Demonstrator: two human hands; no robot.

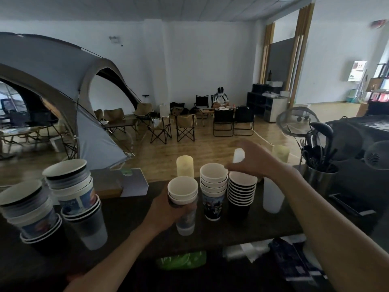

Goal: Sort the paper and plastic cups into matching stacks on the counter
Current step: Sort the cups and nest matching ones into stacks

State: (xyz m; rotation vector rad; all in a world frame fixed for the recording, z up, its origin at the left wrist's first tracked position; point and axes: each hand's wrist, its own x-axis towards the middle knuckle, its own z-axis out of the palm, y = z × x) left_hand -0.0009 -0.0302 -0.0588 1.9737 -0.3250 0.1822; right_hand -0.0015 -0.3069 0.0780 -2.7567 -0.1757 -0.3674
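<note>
Cups: three groups stand on the dark counter [130,209], and one small stack is in the hand.
Mixed stacks: two tall unsorted stacks [69,199] [31,213] stand near the left end of the counter, with black, printed and clear cups nested together.
Sorted stacks: near the far edge, about mid-counter, a stack of printed paper cups [213,192] stands just beside a stack of black cups [241,194]; a frosted plastic stack [272,197] stands to their right.
Left hand [166,211]: closed around a short mixed stack [183,205], held over the counter in front of the sorted stacks; white rims show on top, a clear plastic cup at the bottom.
Right hand [250,161]: fingers curled downward over the top of the black stack, thumb and fingertips at its rim; whether it pinches a cup or has just let one go I cannot tell.
Step in hand: likely peeling cups one at a time off the held stack and placing each on its matching pile.
Next move: probably the right hand comes to the held stack, pinches the top rim and lifts straight up while the left hand grips the cups below.
Care needed: nested cups can stick, so two may lift together; the tall black stack could tip if nudged.
Behind the counter: a pale candle [184,166] at the far edge, a tin of utensils [321,175] toward the right end.
</note>
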